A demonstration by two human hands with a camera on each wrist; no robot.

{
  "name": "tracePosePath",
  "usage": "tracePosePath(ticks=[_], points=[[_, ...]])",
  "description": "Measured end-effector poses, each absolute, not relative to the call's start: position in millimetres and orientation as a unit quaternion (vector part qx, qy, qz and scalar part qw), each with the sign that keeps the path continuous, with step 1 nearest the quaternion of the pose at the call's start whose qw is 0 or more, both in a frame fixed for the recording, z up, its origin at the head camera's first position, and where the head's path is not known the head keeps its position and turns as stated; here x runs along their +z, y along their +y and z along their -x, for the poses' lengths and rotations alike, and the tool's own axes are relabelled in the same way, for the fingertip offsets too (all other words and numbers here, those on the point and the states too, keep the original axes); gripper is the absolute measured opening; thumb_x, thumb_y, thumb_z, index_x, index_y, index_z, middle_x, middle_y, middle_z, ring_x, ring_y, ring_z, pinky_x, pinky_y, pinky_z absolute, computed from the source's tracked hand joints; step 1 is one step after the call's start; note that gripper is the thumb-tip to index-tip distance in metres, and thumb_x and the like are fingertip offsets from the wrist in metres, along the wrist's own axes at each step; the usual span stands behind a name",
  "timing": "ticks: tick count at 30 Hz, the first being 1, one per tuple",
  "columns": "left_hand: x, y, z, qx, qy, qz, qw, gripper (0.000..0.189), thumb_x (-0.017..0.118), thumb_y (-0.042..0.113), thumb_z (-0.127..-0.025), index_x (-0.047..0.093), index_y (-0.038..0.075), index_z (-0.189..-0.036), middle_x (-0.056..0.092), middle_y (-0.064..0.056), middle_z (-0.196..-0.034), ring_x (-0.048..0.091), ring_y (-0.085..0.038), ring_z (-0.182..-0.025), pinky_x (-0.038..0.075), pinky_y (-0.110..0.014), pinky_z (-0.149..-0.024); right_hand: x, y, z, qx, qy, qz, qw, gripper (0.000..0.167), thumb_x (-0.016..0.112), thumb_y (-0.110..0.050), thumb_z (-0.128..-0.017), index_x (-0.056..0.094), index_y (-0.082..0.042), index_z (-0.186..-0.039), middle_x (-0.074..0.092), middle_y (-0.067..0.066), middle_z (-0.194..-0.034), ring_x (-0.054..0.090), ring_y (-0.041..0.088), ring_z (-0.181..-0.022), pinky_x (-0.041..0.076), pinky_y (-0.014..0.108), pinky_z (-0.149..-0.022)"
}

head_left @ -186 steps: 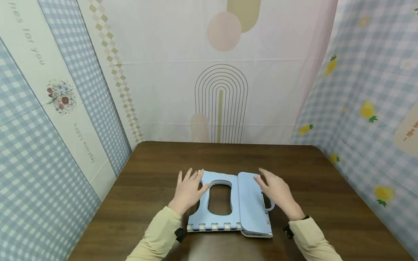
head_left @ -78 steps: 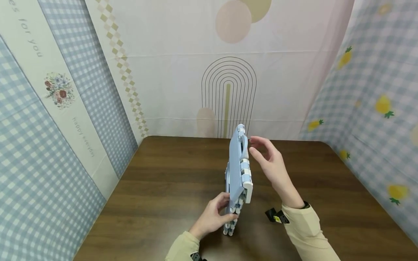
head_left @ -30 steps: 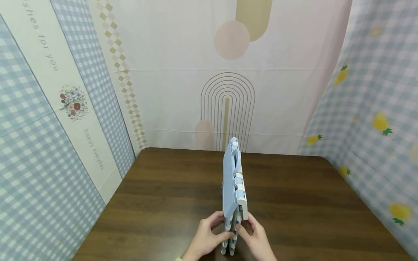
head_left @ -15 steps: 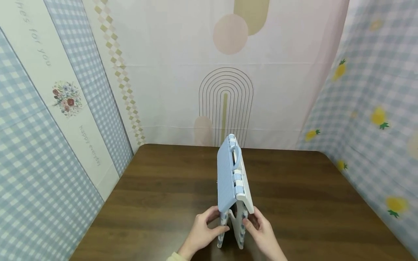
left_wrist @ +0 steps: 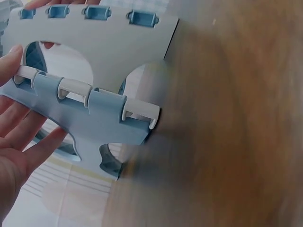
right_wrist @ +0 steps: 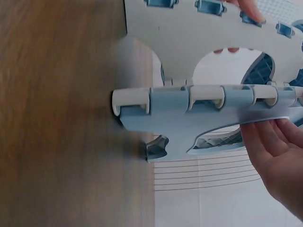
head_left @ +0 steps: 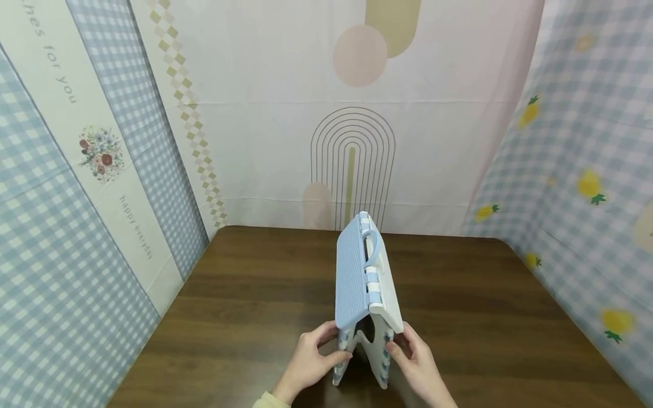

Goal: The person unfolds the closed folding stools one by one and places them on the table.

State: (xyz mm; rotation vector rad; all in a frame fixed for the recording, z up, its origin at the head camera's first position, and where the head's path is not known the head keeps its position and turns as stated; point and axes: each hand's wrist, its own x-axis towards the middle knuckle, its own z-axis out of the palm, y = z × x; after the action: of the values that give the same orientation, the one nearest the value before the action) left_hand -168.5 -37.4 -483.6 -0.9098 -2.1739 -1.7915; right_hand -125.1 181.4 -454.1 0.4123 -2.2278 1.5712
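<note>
A light-blue and white plastic folding step stool (head_left: pixel 352 277) stands upright on the table, partly unfolded, its two top halves sloping from the hinge like a roof. A loop handle (head_left: pixel 378 245) sits along that ridge. My left hand (head_left: pixel 312 357) grips the left leg panel near its front edge, thumb on the hinged edge and fingers behind. On the other side, my right hand (head_left: pixel 418 360) holds the right leg panel the same way. Both wrist views show the leg panels (left_wrist: pixel 111 42) with oval cutouts and hinge knuckles; fingers of the right hand (right_wrist: pixel 277 151) lie along the blue outer face.
The dark wooden table (head_left: pixel 245 306) extends around the stool on every side. Behind it hangs a pale printed cloth (head_left: pixel 265 158). Blue checked cloths close off the left and the right side.
The stool went from lying folded flat to standing upright. My right hand came down from beside the handle to the right panel, and the two halves have spread apart sideways.
</note>
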Motion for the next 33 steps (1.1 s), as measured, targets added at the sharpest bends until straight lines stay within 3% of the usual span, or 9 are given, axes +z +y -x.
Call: tracePosePath(ticks=[12,25,33], points=[[-482.2,-56.8,170.6,-0.578,-0.747,0.313,0.104,0.043,0.079,0.01,-0.079,0.063,0.0,-0.119,0.073,-0.018,-0.105,0.069,-0.013,-0.1,0.058,-0.035,-0.089,-459.9,192.6,134.5,0.487,-0.803,-0.236,0.25,0.036,0.064,0.01,-0.083,0.059,0.005,-0.118,0.057,-0.018,-0.118,0.059,-0.009,-0.103,0.053,0.011,-0.081],[-476.1,-70.4,174.4,-0.566,-0.756,0.314,0.095,0.044,0.08,0.014,-0.079,0.064,0.0,-0.117,0.073,-0.018,-0.106,0.069,-0.014,-0.101,0.058,-0.038,-0.087,-458.1,196.4,137.6,0.471,-0.813,-0.236,0.25,0.036,0.065,0.009,-0.084,0.06,0.003,-0.119,0.056,-0.019,-0.118,0.06,-0.008,-0.102,0.056,0.016,-0.079],[-475.8,-71.1,176.4,-0.565,-0.762,0.307,0.082,0.044,0.079,0.015,-0.08,0.063,-0.001,-0.118,0.072,-0.018,-0.108,0.069,-0.016,-0.102,0.058,-0.035,-0.089,-456.9,195.3,137.8,0.463,-0.824,-0.214,0.249,0.034,0.064,0.007,-0.085,0.06,0.003,-0.118,0.062,-0.001,-0.113,0.06,-0.008,-0.101,0.057,0.019,-0.078]])
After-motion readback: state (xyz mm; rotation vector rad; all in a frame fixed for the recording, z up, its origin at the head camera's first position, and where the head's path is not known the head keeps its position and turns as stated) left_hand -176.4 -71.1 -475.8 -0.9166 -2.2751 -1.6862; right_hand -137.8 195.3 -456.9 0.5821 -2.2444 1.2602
